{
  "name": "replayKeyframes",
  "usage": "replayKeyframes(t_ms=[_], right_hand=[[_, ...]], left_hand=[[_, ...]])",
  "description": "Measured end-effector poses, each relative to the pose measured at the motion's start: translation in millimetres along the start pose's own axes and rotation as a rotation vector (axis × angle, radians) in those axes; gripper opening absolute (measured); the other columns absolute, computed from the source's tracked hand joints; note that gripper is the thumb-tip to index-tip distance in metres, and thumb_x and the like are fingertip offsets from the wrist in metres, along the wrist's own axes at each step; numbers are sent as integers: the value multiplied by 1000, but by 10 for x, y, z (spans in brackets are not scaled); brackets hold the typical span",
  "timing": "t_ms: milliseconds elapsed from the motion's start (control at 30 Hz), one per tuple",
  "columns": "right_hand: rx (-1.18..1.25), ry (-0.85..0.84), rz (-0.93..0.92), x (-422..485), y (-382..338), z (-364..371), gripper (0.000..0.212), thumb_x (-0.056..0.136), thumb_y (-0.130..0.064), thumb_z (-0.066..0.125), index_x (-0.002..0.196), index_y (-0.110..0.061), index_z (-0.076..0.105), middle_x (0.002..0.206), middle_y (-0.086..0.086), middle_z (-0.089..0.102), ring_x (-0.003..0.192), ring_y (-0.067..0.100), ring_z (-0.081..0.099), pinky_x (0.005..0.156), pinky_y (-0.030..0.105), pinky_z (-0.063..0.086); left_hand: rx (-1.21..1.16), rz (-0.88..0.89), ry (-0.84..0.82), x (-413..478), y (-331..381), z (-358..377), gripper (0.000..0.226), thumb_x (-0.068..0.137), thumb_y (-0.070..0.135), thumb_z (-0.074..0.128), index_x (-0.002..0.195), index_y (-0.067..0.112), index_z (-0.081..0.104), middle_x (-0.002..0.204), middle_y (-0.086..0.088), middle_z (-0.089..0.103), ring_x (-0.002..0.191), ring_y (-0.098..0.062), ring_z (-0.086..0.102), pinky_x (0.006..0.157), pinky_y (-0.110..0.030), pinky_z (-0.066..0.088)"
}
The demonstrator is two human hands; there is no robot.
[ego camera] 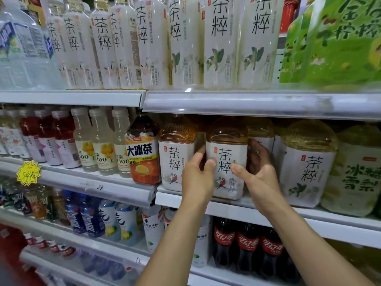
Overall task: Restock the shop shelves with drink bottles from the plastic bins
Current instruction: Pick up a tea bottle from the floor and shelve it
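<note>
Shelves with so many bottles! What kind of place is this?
Most likely a shop's drinks aisle: stacked shelves carry rows of matching bottles, a yellow star tag sits on one rail, and the left hand and right hand grip a tea bottle.

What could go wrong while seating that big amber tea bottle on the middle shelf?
Held by the left hand and right hand, the amber tea bottle may shove the matching bottle beside it, since the gap looks tight. The right fingers lie against the next bottle and could get pinched.
</note>
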State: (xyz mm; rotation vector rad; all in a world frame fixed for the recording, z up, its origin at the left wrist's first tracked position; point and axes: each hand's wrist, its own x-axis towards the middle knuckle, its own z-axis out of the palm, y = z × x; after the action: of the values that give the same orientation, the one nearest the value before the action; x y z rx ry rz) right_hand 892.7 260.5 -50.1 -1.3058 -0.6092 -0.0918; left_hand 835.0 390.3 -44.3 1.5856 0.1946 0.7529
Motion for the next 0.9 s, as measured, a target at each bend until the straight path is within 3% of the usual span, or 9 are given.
replayKeyframes(t_ms=[233,300,467,567,633,767,900], right_hand=[[-175,-70,-9,29,41,-45,83,81,-9,77,146,-37,32,133,-6,62,120,10,60,98,44,53],[-270,-87,1,21,22,-58,87,81,-12,78,147,-40,29,129,-10,63,114,5,62,95,38,55],[-401,-128,66,-65,37,-30,93,80,-10,79,151,-31,23,122,-12,61,90,-21,58,70,1,48],[-426,-126,76,-67,21,-33,96,81,-10,78,153,-32,19,124,-10,61,90,-12,57,66,-1,46],[-430,-135,74,-65,9,-37,95,81,-11,78,153,-32,19,124,-10,60,93,-8,55,66,-2,45],[-440,-145,61,-58,-8,-26,88,79,-11,79,147,-33,28,118,-14,59,88,-16,53,64,-2,44],[-438,-164,59,-41,12,22,82,78,-10,80,139,-35,33,117,-11,63,89,-17,57,65,0,46]], left_hand=[[69,65,55,-11,-113,37,41,99,19,52,136,35,54,128,9,65,123,-10,57,103,-41,50],[79,60,70,-63,-145,57,47,98,16,57,141,32,50,132,7,63,125,-9,56,105,-39,49],[143,16,113,-245,-326,46,56,93,17,65,145,26,47,137,3,60,125,-9,57,105,-36,49],[165,0,142,-336,-347,48,53,94,17,67,144,23,50,135,6,60,118,-2,58,101,-20,47],[197,16,170,-369,-345,62,53,93,19,67,143,22,51,132,8,58,115,-1,57,101,-18,46],[273,66,247,-426,-345,78,50,92,19,70,139,18,54,118,11,49,99,5,54,92,-11,45],[266,82,308,-433,-355,46,46,90,16,72,134,18,58,120,7,52,103,-1,57,96,-20,50]])
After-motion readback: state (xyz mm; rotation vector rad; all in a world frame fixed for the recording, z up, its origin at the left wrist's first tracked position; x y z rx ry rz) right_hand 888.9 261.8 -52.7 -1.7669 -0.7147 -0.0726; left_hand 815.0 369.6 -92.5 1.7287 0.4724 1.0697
